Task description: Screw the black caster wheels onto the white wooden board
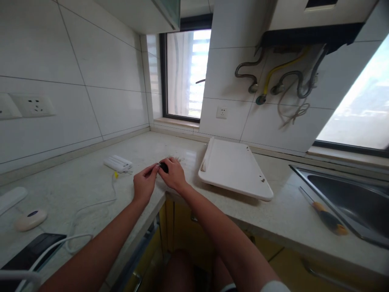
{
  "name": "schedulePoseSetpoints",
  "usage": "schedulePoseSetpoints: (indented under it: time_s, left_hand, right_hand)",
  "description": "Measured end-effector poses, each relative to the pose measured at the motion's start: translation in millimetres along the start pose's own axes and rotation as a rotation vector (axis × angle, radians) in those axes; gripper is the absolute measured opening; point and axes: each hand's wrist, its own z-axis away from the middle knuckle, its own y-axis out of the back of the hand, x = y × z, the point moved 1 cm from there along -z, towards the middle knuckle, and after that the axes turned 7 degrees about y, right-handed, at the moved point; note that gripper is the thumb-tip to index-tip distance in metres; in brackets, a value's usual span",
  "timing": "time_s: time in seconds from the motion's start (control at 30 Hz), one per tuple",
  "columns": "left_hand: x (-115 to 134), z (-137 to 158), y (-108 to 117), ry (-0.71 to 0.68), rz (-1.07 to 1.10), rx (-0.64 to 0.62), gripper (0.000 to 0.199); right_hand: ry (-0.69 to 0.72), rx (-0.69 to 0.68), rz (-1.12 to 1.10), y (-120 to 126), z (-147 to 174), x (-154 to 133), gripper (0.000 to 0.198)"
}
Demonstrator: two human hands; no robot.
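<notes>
Both hands meet over the inner corner of the counter. My right hand (174, 175) is closed around a small black rounded object (164, 166); its kind is too small to tell. At that object's left end, the thumb and finger of my left hand (145, 184) are pinched together on a tiny shiny part. Just behind the right hand lies a small tuft of pale, hair-like strands (175, 158), partly hidden by the fingers.
A white power bank (118, 163) with a cable (114, 190) lies to the left, near a pale oval device (31, 220) and a dark flat device (35, 247). Rightward are a white panel (234, 168), a screwdriver (326, 215) and a steel sink (349, 198). The counter edge (158, 200) turns below my hands.
</notes>
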Motion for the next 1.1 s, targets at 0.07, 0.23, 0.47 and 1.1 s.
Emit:
schedulePoseSetpoints:
  time_s: [0.07, 0.23, 0.47, 1.1]
  left_hand:
    - [-8.0, -3.2, 3.3, 0.013, -0.027, 0.025, 0.033]
    - [-14.5, -6.1, 3.7, 0.039, -0.079, 0.045, 0.028]
    - [-19.2, -10.4, 0.8, 0.135, -0.110, 0.032, 0.020]
    - [-18.6, -11.2, -1.6, 0.103, 0.134, 0.013, 0.053]
  right_hand:
    - [0.015, -0.004, -0.026, -12.0, -2.7, 6.3, 0.011]
    - [-0.015, 0.040, -0.095, -25.8, -1.5, 19.6, 0.008]
    - [-0.109, 0.042, -0.176, -34.3, -2.5, 35.6, 0.005]
    - [-0.207, 0.261, -0.489, -26.8, 1.8, 40.2, 0.056]
